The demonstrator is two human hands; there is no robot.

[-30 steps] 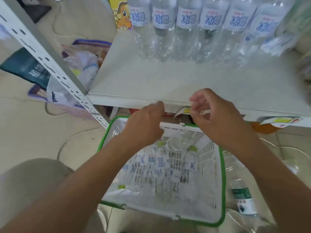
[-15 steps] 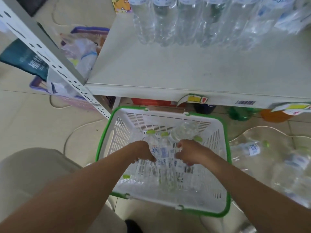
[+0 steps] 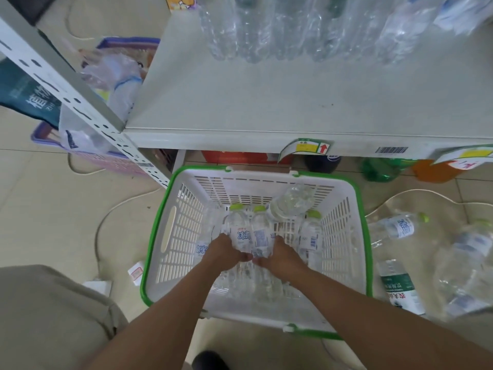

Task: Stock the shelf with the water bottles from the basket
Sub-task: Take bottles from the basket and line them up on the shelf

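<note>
A white basket with a green rim (image 3: 344, 236) stands on the floor below the shelf (image 3: 266, 108). Several clear water bottles with green caps lie in it. Both my hands reach inside. My left hand (image 3: 223, 253) is closed around the lower part of a labelled bottle (image 3: 238, 231). My right hand (image 3: 283, 256) grips the bottle beside it (image 3: 260, 232). Another bottle (image 3: 292, 201) leans against the far wall of the basket. A row of clear bottles (image 3: 293, 28) stands at the back of the shelf.
More bottles lie on the floor right of the basket, one with a green label (image 3: 400, 287). A perforated shelf post (image 3: 80, 102) slants at the left, with a purple basket of bags (image 3: 106, 76) behind it. Cables cross the tiles. Price tags (image 3: 306, 146) hang on the shelf edge.
My hands dropped from the shelf edge down into the basket and closed on two bottles. The view tilted downward.
</note>
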